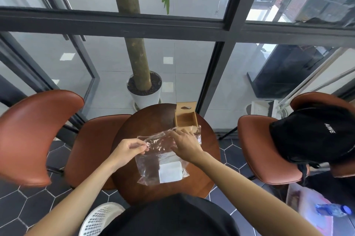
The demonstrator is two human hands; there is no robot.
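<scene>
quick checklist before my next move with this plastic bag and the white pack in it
1. Left hand pinches the plastic bag at its edge: ok.
2. Right hand has a firm grip on the bag's far edge: cannot tell.
3. White pack lies inside the bag, at its near end: ok.
4. Wooden box stands open behind the bag: ok.
5. Bag's mouth is open wide enough for the pack: cannot tell.

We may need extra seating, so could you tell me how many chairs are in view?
2: the left chair is left of the table; the right chair, right of it, bears a black bag. Others may be hidden.
</scene>
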